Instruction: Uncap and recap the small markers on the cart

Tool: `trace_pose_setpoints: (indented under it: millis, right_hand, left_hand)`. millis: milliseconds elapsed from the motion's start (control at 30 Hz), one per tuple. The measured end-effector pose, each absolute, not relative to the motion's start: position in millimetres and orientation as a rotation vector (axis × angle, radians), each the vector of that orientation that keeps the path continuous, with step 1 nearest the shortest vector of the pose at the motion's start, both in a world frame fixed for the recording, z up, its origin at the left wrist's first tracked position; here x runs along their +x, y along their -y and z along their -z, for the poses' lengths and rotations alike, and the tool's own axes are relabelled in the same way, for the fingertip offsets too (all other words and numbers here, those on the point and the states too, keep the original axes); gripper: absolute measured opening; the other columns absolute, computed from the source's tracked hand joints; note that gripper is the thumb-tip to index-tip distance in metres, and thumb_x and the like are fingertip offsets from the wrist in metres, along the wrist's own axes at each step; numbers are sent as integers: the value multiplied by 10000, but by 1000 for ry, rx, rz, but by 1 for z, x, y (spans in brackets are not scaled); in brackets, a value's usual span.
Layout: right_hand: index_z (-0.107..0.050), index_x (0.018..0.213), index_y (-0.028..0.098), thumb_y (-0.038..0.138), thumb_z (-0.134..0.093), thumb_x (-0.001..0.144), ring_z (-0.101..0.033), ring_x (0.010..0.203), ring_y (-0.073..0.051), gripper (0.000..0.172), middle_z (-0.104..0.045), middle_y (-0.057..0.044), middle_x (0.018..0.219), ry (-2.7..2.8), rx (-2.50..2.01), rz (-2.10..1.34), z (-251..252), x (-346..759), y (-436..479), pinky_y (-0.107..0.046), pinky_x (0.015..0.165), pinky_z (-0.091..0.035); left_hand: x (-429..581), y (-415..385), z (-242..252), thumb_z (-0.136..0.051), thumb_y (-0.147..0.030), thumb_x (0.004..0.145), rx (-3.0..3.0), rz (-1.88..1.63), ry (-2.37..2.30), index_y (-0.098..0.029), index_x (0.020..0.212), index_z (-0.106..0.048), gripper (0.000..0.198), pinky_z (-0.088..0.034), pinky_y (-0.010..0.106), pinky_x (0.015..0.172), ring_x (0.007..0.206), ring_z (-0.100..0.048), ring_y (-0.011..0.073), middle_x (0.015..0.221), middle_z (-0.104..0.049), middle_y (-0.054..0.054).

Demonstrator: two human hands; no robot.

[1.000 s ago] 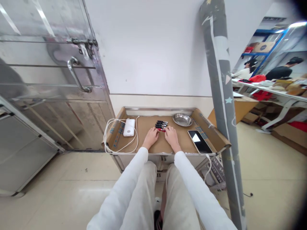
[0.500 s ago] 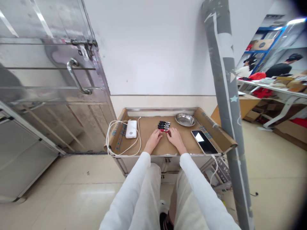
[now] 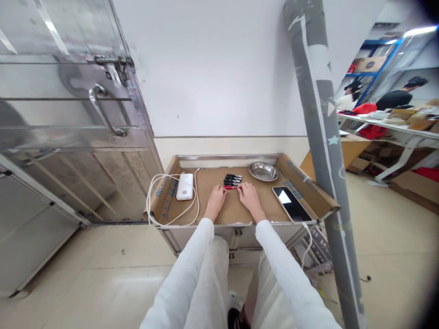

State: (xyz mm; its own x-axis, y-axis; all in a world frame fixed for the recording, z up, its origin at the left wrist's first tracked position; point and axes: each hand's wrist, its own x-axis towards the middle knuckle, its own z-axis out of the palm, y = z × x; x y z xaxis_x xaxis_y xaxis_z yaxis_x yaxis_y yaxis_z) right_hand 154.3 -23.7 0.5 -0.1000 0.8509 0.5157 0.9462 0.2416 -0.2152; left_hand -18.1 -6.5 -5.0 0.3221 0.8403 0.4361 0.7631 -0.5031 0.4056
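Observation:
Both of my hands rest on a cardboard-lined metal table [image 3: 236,208]. My left hand [image 3: 216,198] and my right hand [image 3: 249,195] meet at a small red item [image 3: 231,187] lying between their fingertips; the fingers look curled onto it. Just beyond it lies a short row of small black pieces [image 3: 232,179]. Whether the fingers actually pinch the red item is too small to tell.
A white power bank [image 3: 185,186] with a looping white cable [image 3: 161,201] lies at the left. A steel dish [image 3: 263,171] sits at the back right, a phone [image 3: 290,203] at the right edge. A grey roll [image 3: 322,151] leans right; a steel door [image 3: 68,114] stands left. People sit in the far room.
The view has shifted slightly. My hands stay at the red item, the fingertips drawn a bit closer together on it.

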Motion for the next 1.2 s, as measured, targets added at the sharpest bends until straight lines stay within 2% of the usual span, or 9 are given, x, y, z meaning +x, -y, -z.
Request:
trace_pose_setpoints:
  millis: [567, 833, 967, 1100, 1200]
  right_hand:
    - [-589, 988, 186, 233, -351, 948, -549, 914, -199, 245, -649, -82, 986, 2008, -1523, 117, 1, 155, 25, -300, 823, -373]
    - [-635, 1030, 210, 242, -384, 938, -564, 954, -185, 269, -658, -55, 1035, 2072, -1339, -68, 1, 152, 22, -298, 864, -431]
    - [-657, 990, 203, 246, -390, 935, -557, 949, -187, 276, -665, -53, 996, 2033, -1352, -99, 2, 154, 21, -293, 871, -436]
    - [-652, 1017, 203, 290, -363, 949, -556, 943, -195, 310, -666, -63, 997, 1898, -1424, -7, 3, 156, 23, -306, 877, -423]
    - [-652, 1025, 204, 313, -339, 958, -560, 931, -196, 338, -669, -71, 1009, 1824, -1487, 57, 2, 157, 25, -312, 878, -409]
  left_hand:
    - [-15, 9, -3, -406, -196, 934, 2443, -1069, -1284, -181, 949, -528, 124, -460, 355, 901, 955, -537, 179, 960, -563, 53]
    - [-15, 9, -2, -436, -170, 909, 2389, -1054, -1144, -200, 953, -531, 109, -473, 323, 875, 951, -559, 169, 973, -590, 44]
    - [-15, 8, -3, -410, -138, 895, 2438, -1035, -1100, -198, 1006, -546, 185, -472, 332, 890, 968, -573, 175, 1002, -612, 54]
    - [-15, 7, -3, -443, -102, 844, 2492, -1004, -1142, -186, 1200, -494, 370, -406, 385, 1003, 1144, -516, 206, 1200, -575, 90]
    - [-15, 7, -4, -460, -135, 854, 2520, -941, -1200, -196, 1232, -488, 383, -383, 400, 1010, 1175, -493, 218, 1229, -565, 88]
